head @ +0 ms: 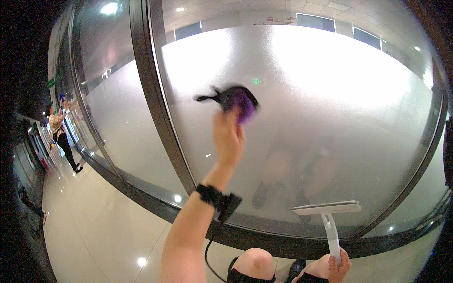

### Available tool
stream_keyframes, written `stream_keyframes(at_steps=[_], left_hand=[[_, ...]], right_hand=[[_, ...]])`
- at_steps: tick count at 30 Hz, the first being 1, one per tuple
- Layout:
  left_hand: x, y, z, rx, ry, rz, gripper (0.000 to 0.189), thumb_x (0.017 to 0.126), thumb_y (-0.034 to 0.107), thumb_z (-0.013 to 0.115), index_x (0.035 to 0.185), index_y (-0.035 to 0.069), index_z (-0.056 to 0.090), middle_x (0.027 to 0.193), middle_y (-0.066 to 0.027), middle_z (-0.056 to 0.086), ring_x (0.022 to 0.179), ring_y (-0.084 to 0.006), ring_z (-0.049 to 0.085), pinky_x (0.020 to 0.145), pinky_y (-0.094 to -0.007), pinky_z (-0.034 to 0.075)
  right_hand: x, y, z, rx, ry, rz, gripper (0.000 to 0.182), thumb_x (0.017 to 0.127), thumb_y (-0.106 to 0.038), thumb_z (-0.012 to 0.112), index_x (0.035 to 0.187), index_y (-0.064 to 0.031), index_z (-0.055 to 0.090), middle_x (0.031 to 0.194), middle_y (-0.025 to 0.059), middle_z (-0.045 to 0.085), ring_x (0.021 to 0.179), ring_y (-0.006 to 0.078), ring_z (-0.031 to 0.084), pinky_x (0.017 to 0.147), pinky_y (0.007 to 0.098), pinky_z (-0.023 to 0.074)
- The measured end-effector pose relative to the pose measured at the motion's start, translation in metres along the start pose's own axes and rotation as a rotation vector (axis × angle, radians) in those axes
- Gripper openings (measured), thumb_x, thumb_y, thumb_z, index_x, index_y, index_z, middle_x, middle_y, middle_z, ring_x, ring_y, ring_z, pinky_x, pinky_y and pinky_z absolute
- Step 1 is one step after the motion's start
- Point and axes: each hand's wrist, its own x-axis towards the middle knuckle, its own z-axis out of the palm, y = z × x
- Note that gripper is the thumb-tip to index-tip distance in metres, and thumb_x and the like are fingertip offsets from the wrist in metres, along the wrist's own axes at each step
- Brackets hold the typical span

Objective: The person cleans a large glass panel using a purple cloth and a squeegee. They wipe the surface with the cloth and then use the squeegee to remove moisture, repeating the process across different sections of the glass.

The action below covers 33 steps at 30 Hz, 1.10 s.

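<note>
My left hand point(230, 136) is raised against the frosted glass panel point(219, 184), holding a dark and purple cloth point(240, 102) that is blurred by motion. A loose end of the cloth sticks out to the left. Around that wrist is a black strap with a small device point(226, 205) and a cable. At the lower right my right hand point(340, 265) grips the handle of a white window squeegee point(331, 230). The squeegee's wide head points up, in front of the lower part of the glass; whether it touches the glass I cannot tell.
Dark metal frames point(155, 88) divide the glass wall, with a dark sill point(254, 238) along its foot. My bent knees point(254, 263) are close to it. Pale shiny tiles point(116, 226) cover the floor. At the far left another person point(58, 123) stands with raised arms at the glass.
</note>
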Motion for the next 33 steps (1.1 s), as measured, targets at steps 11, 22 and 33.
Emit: stream_keyframes(at_steps=[11, 22, 33], left_hand=[[0.098, -0.100, -0.035, 0.451, 0.133, -0.260, 0.038, 0.090, 0.026, 0.048, 0.117, -0.001, 0.049, 0.120, -0.0290, 0.043, 0.107, -0.0391, 0.050, 0.087, -0.0472, 0.045], [0.128, 0.065, 0.054, 0.138, 0.152, 0.176, 0.025, 0.079, 0.010, 0.058, 0.104, 0.009, 0.059, 0.108, -0.0181, 0.051, 0.101, -0.0325, 0.048, 0.087, -0.0451, 0.040], [0.081, 0.104, 0.025, -0.062, -0.431, 0.514, 0.023, 0.072, 0.012, 0.061, 0.095, 0.010, 0.062, 0.101, -0.0060, 0.058, 0.097, -0.0243, 0.052, 0.082, -0.0382, 0.039]], right_hand=[[0.006, 0.011, 0.009, -0.529, -0.123, 0.370, 0.033, 0.085, -0.023, 0.061, 0.109, -0.0007, 0.057, 0.094, 0.0162, 0.062, 0.084, 0.0290, 0.060, 0.074, 0.0369, 0.0466], [-0.001, 0.017, -0.014, -0.100, -0.008, -0.008, 0.033, 0.085, -0.023, 0.060, 0.109, 0.0002, 0.056, 0.097, 0.0174, 0.061, 0.088, 0.0294, 0.059, 0.077, 0.0375, 0.0459], [-0.006, 0.011, -0.009, 0.012, 0.020, 0.108, 0.028, 0.082, -0.019, 0.061, 0.101, 0.0017, 0.057, 0.081, 0.0117, 0.061, 0.076, 0.0205, 0.058, 0.066, 0.0331, 0.0448]])
